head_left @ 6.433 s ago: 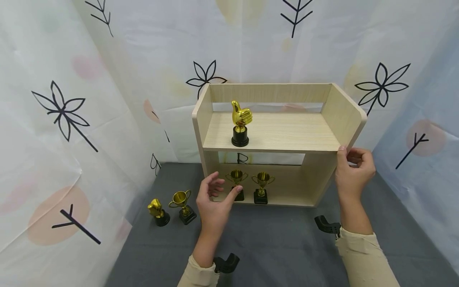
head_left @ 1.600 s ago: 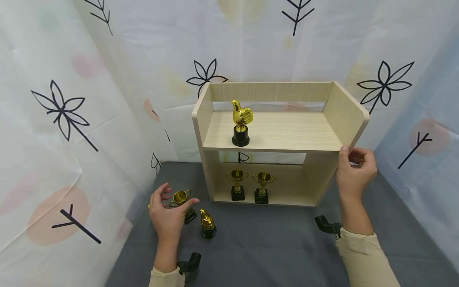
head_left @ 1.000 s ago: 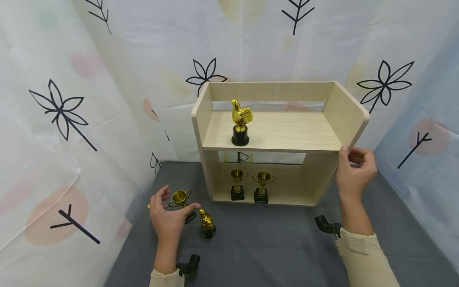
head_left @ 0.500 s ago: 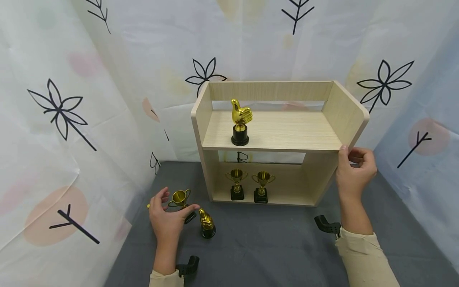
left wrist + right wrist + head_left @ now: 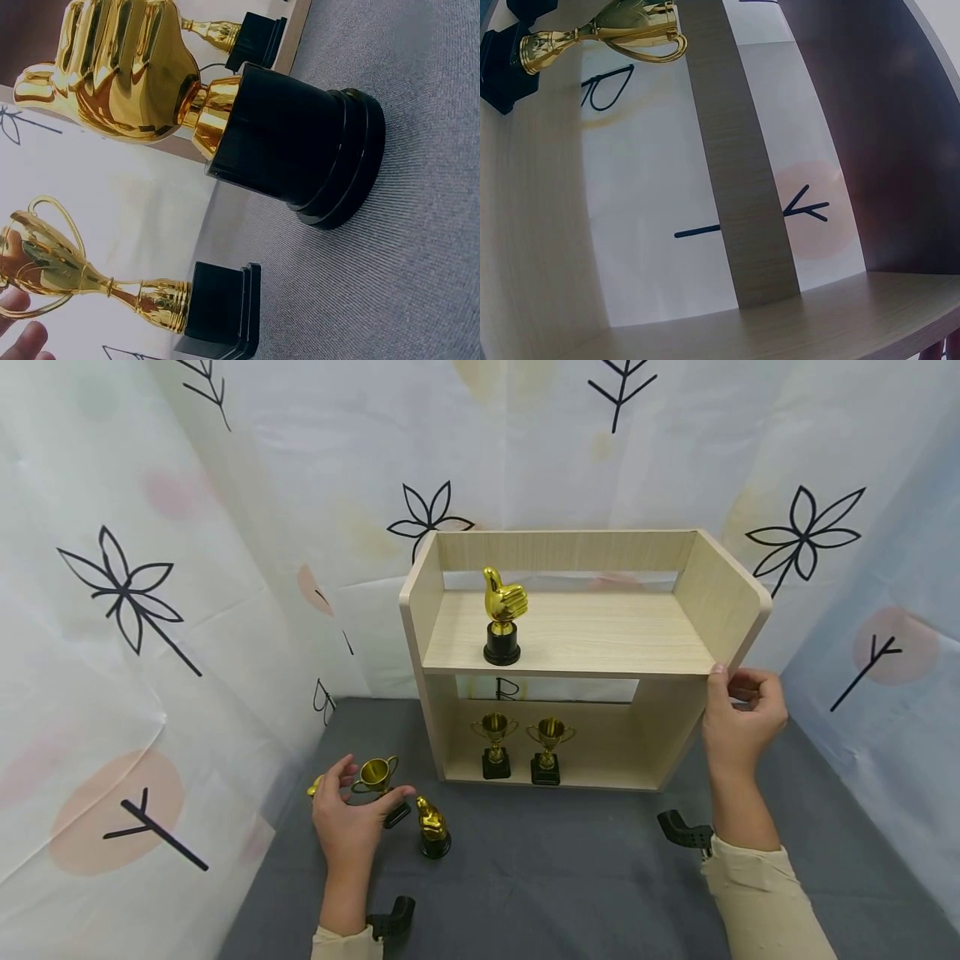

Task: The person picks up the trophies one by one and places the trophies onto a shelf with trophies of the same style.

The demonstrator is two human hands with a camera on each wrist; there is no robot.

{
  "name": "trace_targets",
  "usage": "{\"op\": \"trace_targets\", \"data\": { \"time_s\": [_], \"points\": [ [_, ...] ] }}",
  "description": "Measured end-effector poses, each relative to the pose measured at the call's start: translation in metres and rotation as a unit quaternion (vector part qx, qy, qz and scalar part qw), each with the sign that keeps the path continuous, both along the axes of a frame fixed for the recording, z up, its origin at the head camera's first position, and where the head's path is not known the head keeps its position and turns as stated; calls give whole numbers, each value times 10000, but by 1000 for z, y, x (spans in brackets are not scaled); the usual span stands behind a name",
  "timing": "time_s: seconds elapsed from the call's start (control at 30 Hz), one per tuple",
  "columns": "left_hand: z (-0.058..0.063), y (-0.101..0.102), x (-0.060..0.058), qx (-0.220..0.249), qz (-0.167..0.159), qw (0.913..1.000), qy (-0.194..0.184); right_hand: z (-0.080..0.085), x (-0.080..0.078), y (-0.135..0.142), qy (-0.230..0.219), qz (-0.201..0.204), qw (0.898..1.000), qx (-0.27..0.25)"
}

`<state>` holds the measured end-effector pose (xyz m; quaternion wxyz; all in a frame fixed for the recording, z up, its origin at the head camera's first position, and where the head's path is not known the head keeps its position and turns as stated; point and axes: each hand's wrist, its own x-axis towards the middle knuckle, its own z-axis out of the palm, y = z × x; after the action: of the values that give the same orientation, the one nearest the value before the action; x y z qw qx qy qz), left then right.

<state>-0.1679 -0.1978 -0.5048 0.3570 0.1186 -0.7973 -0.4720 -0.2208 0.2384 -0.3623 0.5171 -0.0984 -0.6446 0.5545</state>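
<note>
My left hand (image 5: 348,818) is spread around a gold two-handled trophy cup (image 5: 377,774) on the table, thumb apart from the fingers. In the left wrist view, fingertips (image 5: 28,343) show beside a handle of the cup (image 5: 56,262). Just right of the thumb stands a gold thumbs-up trophy (image 5: 433,828) on a black base, large in the left wrist view. Another gold trophy (image 5: 313,787) is mostly hidden behind the left hand. My right hand (image 5: 742,714) pinches the right side panel of the wooden shelf (image 5: 686,727), thumb on its front edge.
On the shelf's upper board stands a thumbs-up trophy (image 5: 502,618). Two trophy cups, a left one (image 5: 495,747) and a right one (image 5: 550,750), stand on the lower board. Grey cloth (image 5: 570,868) covers the table; patterned fabric (image 5: 315,485) hangs behind.
Over several seconds my left hand has left the lower shelf and moved left to the table cup, uncovering the thumbs-up trophy. It has barely shifted in the last second. The right hand keeps its place.
</note>
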Motion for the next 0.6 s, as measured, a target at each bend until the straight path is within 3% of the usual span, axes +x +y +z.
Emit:
{"op": "trace_targets", "data": {
  "time_s": [0.6],
  "points": [
    [-6,-1,-1,-268,118,9996,51,-1,0,1,22,79,10000,10]
  ]
}}
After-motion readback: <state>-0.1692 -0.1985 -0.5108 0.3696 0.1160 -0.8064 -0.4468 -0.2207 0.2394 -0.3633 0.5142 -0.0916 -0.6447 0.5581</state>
